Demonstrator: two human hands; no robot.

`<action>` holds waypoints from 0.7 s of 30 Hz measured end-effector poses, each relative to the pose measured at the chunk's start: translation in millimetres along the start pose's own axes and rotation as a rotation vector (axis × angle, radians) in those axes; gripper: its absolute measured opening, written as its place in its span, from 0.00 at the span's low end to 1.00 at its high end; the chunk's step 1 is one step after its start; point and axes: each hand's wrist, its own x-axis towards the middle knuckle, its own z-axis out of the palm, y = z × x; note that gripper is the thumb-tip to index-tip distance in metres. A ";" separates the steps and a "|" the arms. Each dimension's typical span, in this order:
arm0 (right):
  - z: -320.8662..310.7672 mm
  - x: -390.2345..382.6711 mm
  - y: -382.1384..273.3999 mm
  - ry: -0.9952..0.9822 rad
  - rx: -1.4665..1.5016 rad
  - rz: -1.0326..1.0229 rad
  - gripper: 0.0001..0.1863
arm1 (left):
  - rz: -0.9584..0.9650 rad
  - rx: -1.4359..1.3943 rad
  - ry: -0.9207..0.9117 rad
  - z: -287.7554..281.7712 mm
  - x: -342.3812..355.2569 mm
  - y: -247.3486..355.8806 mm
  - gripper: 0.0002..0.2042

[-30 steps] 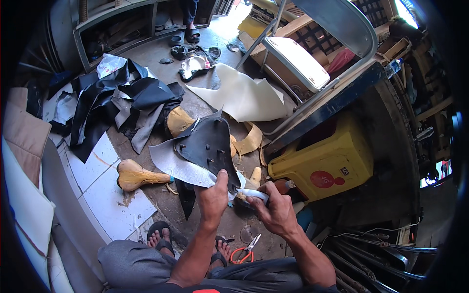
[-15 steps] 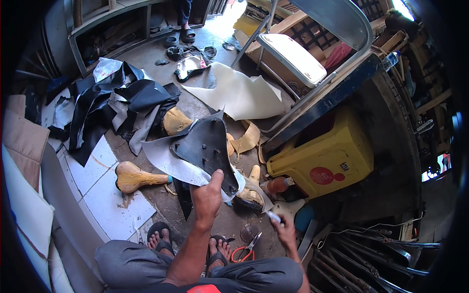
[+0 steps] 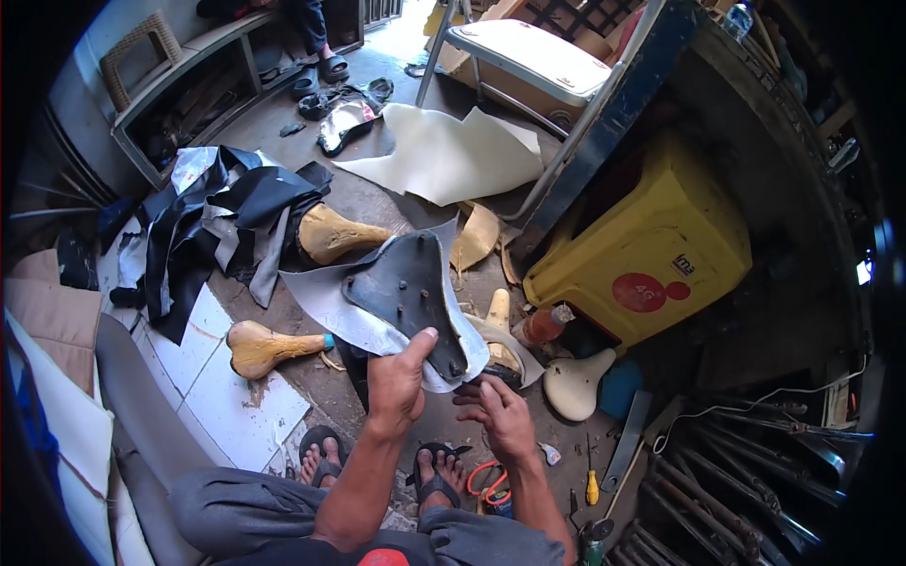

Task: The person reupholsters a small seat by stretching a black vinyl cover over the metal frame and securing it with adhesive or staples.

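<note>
The black, curved, studded shell (image 3: 377, 300) looks like moulded plastic, smooth with a dull sheen. The pale grey sheet (image 3: 323, 302) beneath it appears matt and cloth-like. The tan, bone-shaped saddle form (image 3: 253, 349) resembles foam with an uneven, scuffed surface. Black leather-like scraps (image 3: 260, 196) look smooth and softly glossy, the broad cream sheet (image 3: 439, 160) smooth and matt. The boxy yellow piece (image 3: 694, 250) is smooth plastic; the long, flat grey bar (image 3: 626, 443) looks metallic.

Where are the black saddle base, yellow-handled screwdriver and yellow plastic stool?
Black saddle base (image 3: 413, 304): head view, middle of its studded face.
Yellow-handled screwdriver (image 3: 592, 486): head view, on the handle.
Yellow plastic stool (image 3: 651, 241): head view, on its side panel.
</note>
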 end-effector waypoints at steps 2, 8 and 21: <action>1.8 3.4 -2.3 -0.073 0.078 -0.033 0.15 | 0.036 -0.024 -0.018 10.4 -4.1 -4.3 0.24; 6.7 -1.1 8.2 0.000 -0.107 -0.166 0.13 | 0.004 0.013 -0.018 4.9 -4.7 -12.4 0.23; -10.3 -21.7 -0.8 0.085 -0.599 -0.359 0.08 | -0.027 -0.066 -0.070 14.8 0.1 -17.0 0.23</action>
